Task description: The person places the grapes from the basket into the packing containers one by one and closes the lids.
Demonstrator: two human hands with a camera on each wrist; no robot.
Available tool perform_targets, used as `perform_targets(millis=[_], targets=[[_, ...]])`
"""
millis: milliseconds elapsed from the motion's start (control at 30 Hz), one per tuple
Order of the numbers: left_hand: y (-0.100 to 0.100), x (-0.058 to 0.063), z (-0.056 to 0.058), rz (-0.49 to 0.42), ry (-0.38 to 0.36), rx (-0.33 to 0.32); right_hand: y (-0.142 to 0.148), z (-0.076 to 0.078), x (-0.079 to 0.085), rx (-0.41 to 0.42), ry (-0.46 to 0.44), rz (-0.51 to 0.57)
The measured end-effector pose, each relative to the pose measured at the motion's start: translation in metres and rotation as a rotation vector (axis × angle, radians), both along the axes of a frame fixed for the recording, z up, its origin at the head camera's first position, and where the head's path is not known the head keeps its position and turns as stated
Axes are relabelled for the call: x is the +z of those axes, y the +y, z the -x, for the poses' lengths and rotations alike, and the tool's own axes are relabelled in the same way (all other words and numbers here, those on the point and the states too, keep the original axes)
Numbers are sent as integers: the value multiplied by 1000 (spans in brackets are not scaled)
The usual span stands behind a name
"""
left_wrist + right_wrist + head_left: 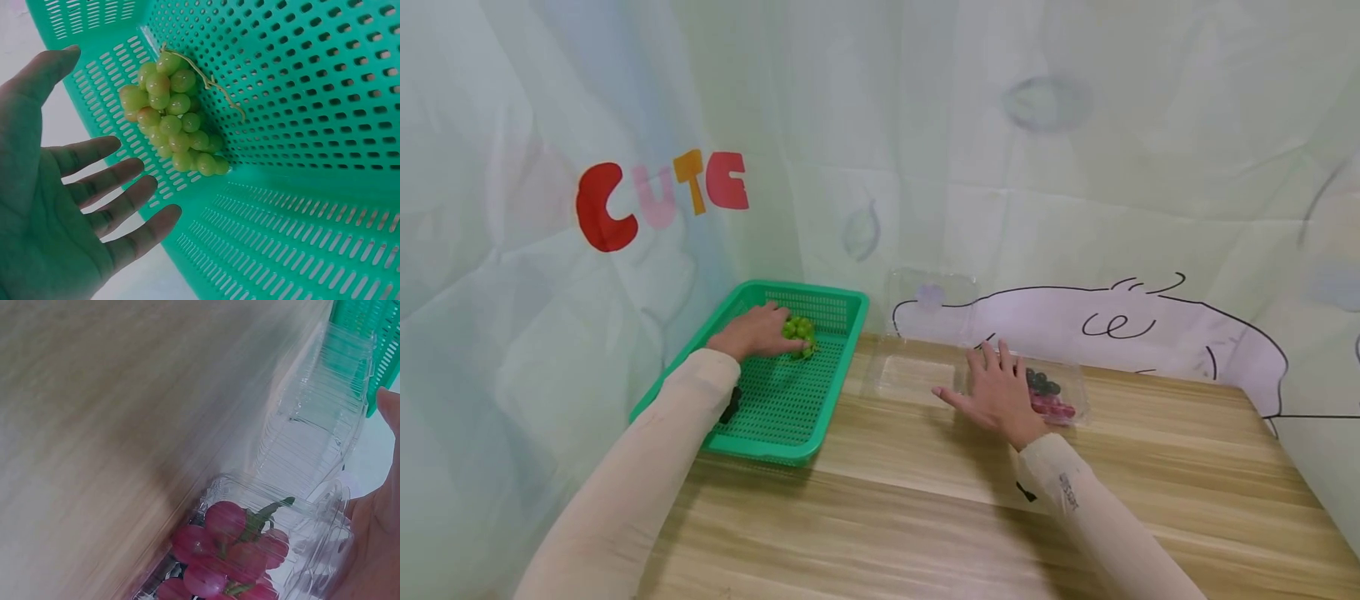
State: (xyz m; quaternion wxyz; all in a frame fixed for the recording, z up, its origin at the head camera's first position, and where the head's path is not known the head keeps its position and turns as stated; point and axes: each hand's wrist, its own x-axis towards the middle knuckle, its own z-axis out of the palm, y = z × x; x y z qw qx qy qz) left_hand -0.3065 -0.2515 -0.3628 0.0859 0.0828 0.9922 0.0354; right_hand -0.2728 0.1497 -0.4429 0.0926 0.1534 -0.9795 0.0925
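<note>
My left hand (754, 332) is over the green basket (838, 367), its fingers apart and relaxed. A bunch of green grapes (172, 119) lies in the basket just beyond the fingertips, its stem trailing to one side; the left wrist view shows a gap between hand and grapes. My right hand (1000, 392) spreads its fingers over the left part of a clear plastic box (1075, 379). Inside that box are red grapes (247, 550) with green stems and dark grapes (1041, 383). Whether the right palm touches the box cannot be told.
A second clear plastic box (917, 375) stands left of the right hand, its lid (928, 292) raised against the backdrop. Fabric curtains (820, 125) close off the back and left of the wooden table (880, 508). A small dark object (730, 406) shows beside the left sleeve.
</note>
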Motion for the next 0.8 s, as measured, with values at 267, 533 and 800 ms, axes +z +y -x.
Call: perform_targets(millis=[267,533,800], targets=[[-1,-1,4,6,-33,-1,-2,6,-3,-6,53,-38],[-3,-5,11,8,-65,-11,-6,9,-3,-13,41,-61],[-7,-9,11,17,-92,-26,-9,9,-2,-4,20,-67]])
